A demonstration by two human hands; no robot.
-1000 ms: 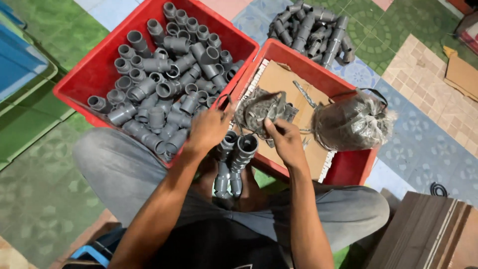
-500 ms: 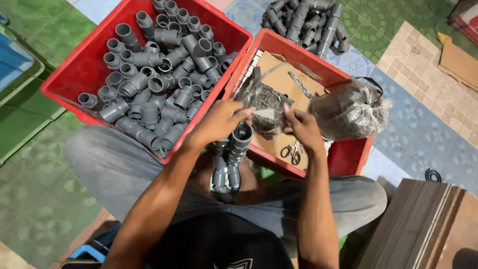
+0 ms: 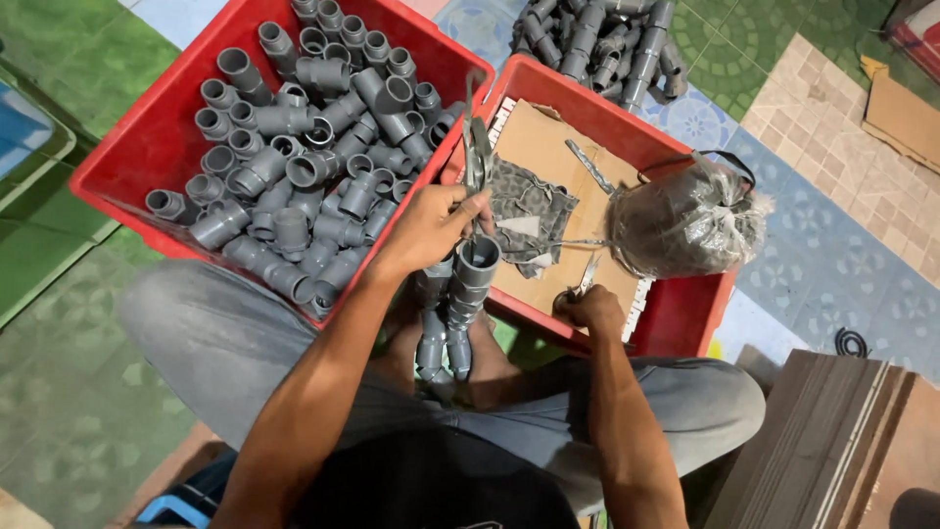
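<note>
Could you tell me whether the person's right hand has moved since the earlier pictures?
Yes. The right hand dropped from the crate's middle to its near red rim.

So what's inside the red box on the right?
The red box holds a sheet of cardboard, a patterned grey cloth, a bulging clear bag and scissors by the right hand. The box's bottom is hidden under the cardboard.

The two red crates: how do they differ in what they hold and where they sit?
The left red crate is heaped with loose grey pipe fittings; the right red crate is lined with brown cardboard and holds a plastic-wrapped grey bundle and a patterned cloth. The left crate looks larger and lies beside the left hand; the right hand rests at the right crate's near rim. Both are red, open-topped and stand on the tiled floor.
</note>
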